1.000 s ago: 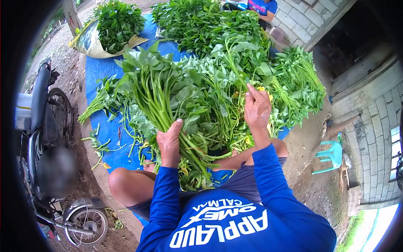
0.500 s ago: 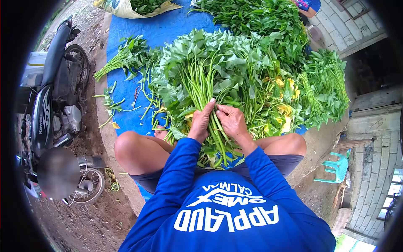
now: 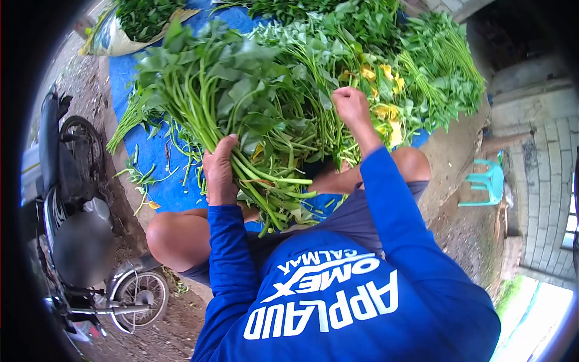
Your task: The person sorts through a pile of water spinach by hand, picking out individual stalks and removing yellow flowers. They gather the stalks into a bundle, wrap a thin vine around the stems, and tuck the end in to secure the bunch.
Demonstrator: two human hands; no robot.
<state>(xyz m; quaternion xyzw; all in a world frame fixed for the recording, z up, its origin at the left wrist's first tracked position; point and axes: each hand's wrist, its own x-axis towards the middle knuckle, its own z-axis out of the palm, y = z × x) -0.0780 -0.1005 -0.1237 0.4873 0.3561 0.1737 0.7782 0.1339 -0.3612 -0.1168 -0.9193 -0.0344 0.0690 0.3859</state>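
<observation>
Left hand (image 3: 221,170) clamped on stems of leafy bunch (image 3: 196,99), likely keeping leaves splayed toward eleven o'clock; right hand (image 3: 351,107) closed, one o'clock (contents unclear).

Bright blue long-sleeved shirt (image 3: 362,301), white block lettering (image 3: 319,308), dark shorts (image 3: 344,214)

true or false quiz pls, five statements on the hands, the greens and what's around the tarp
1. The left hand grips a bunch of greens by the stems. True.
2. The tarp is red. False: it is blue.
3. The right hand grips the same bunch. False: it is apart from it, off to the right.
4. Yellow leaves show among the greenery. True.
5. The plastic chair and the motorcycle are on the same side. False: chair right, motorcycle left.
</observation>
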